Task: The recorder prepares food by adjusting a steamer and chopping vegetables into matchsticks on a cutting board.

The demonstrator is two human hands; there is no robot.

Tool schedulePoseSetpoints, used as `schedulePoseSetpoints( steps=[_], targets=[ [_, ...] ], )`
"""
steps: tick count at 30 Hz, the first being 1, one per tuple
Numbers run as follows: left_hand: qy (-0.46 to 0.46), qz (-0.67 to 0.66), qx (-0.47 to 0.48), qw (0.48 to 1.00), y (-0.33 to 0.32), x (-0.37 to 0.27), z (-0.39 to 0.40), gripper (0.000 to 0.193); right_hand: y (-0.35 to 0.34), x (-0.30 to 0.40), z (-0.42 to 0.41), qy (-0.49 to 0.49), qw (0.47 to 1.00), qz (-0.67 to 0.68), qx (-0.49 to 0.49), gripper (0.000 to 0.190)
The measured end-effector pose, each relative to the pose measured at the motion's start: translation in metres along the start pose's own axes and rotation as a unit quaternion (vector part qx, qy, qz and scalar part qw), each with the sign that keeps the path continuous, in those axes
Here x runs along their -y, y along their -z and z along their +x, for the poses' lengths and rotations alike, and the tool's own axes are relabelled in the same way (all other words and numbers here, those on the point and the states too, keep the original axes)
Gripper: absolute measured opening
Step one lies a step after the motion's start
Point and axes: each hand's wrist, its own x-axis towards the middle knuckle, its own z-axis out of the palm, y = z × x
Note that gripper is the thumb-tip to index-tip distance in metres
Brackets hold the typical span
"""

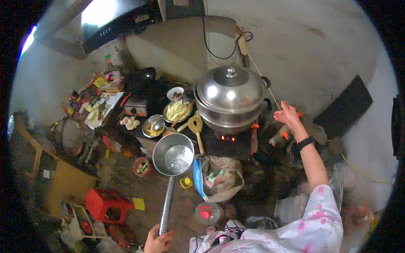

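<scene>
My left hand [158,238] grips the end of a metal handle, part of a deep metal ladle [173,155] that has clear liquid in its bowl. Held up at the right, my right hand [287,116] has its fingers apart and nothing in them. It is just right of a large steamer pot [232,91] with a domed metal lid, which stands on a cooker with red lights. A wooden spoon [195,124] with a hole lies left of the pot. Near it are a bowl of sliced pale vegetable [177,110] and a metal bowl [153,126] with yellow food and a spoon.
An open bag [221,180] stands before the cooker, near a large bottle with a red cap [205,212]. A red plastic stool [109,205] is at lower left. A cutting board with food [102,109] lies at the left. A cable [258,68] runs down behind the pot.
</scene>
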Motion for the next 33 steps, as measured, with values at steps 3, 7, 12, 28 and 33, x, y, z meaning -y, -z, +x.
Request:
schedulePoseSetpoints(
  steps=[3, 7, 12, 28, 33],
  targets=[
    [-0.006, -0.041, -0.051, 0.998, -0.015, -0.016, 0.003, 0.017, -0.028, 0.022, 0.066, 0.000, 1.000, -0.005, -0.005, 0.061],
    [-0.011, -0.032, -0.100, 0.994, -0.040, -0.048, 0.011, 0.015, -0.047, 0.033, 0.139, -0.024, 0.998, -0.051, 0.037, 0.057],
    [-0.023, -0.065, -0.095, 0.993, -0.048, -0.050, 0.032, 0.019, -0.004, 0.017, 0.216, -0.045, 0.990, -0.036, 0.128, 0.035],
    [-0.045, -0.022, -0.080, 0.995, -0.069, -0.118, 0.081, 0.012, -0.006, -0.003, 0.127, -0.108, 0.974, 0.136, 0.144, 0.016],
    [-0.047, 0.010, -0.053, 0.997, -0.075, -0.136, 0.103, 0.014, -0.023, -0.018, 0.081, -0.069, 0.972, 0.193, 0.114, 0.018]
  ],
)
